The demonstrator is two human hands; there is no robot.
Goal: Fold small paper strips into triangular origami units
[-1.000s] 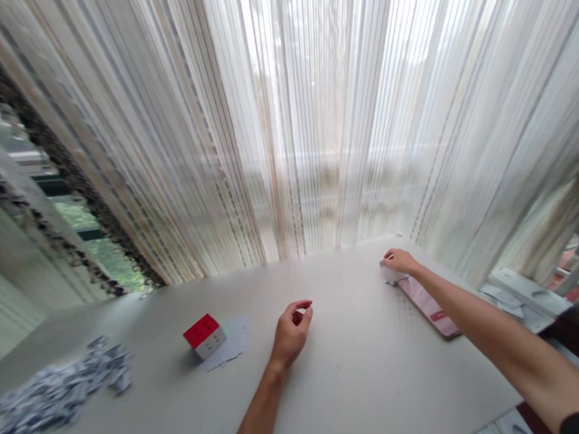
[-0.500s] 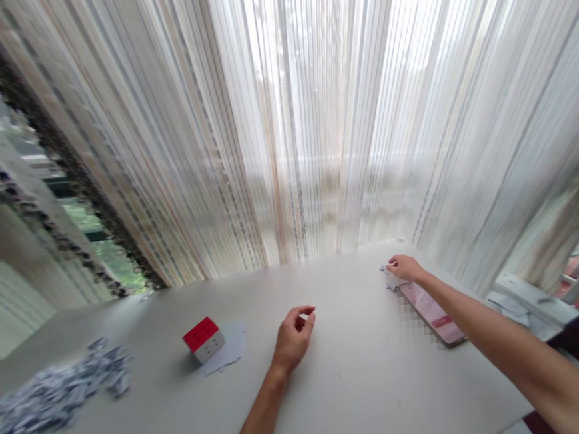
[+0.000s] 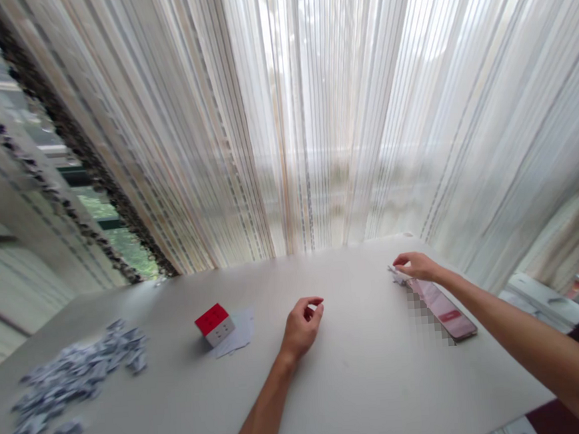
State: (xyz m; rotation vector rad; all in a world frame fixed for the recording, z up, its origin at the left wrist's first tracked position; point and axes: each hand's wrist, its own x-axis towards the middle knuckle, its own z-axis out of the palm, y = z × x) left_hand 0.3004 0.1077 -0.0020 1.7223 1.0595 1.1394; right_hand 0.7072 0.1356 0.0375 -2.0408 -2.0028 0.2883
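Observation:
My left hand (image 3: 302,324) rests on the white table (image 3: 363,385) near the middle. Its fingers are loosely curled, with a small gap between thumb and index tip and nothing visible in them. At the far right, my right hand (image 3: 416,266) is closed in a pinch at some small white paper pieces (image 3: 398,275); its fingertips appear to grip one, partly hidden. Under and beside that wrist lies a phone with a pinkish screen (image 3: 444,308), its upper end close to the paper pieces.
A red and white puzzle cube (image 3: 215,324) sits on flat paper sheets (image 3: 242,331) left of my left hand. Further left spreads a heap of folded paper pieces (image 3: 76,371), one lying apart in front. Sheer curtains (image 3: 294,143) hang along the table's back edge.
The view has shifted slightly, so everything on the table appears a little further right. My right hand stays at the paper pieces, its fingers slightly moved. My left hand keeps its curled pose.

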